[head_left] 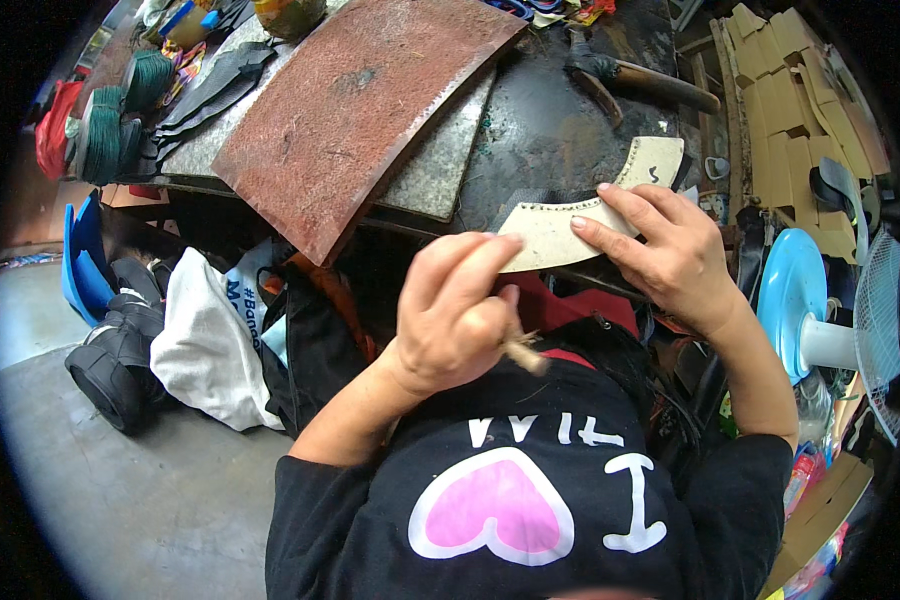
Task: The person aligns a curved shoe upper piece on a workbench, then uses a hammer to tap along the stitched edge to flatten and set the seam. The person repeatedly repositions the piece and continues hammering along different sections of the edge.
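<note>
A cream curved template (555, 232), marked with a dark squiggle and a row of small dark holes along its inner edge, lies at the near edge of the dark worktop. My right hand (670, 250) grips it, with fingers and thumb pressed on its upper face. Dark sheet material (545, 196) shows just beyond the template's edge. At the template's left end, my left hand (457, 310) is closed around a thin tool whose pale wooden handle end (526, 354) sticks out below the palm. The tool's working tip is hidden by my fingers.
A reddish-brown board (360, 110) overhangs the worktop's near edge. Farther right lies a hammer (660, 85). Black cut pieces (215, 90) and green cord spools (100, 135) are at the left. A blue fan (795, 300) stands close on my right, below stacked cardboard boxes (780, 110).
</note>
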A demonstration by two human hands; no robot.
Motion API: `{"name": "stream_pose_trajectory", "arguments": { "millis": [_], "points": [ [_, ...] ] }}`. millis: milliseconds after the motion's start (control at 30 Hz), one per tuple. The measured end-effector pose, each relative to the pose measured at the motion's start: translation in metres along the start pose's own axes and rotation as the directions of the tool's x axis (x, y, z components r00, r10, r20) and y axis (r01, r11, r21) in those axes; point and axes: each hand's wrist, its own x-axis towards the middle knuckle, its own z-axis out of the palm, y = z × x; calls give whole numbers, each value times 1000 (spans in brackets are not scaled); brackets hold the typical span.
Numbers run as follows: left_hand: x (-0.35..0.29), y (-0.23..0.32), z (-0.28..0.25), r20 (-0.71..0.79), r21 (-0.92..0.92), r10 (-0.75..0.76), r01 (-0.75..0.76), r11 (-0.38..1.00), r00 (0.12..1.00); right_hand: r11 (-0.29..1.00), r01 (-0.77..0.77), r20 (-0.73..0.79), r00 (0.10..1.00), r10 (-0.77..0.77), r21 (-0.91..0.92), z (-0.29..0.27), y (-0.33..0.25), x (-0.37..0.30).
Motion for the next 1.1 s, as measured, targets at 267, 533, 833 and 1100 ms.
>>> {"name": "stream_pose_trajectory", "arguments": {
  "millis": [267,533,833,1100],
  "points": [
    [2,-4,21,212,35,-118,113,993,970,998,-63,16,998,62,21,-1,0,3],
    [3,-7,22,143,10,-216,217,976,966,939,-186,72,982,173,290,-2,17,5],
    [10,-6,23,164,90,-252,240,967,954,917,-255,128,966,226,308,0,16,9],
    [10,-6,22,148,24,-261,260,965,954,921,-274,60,961,268,277,3,7,10]
  ]
}}
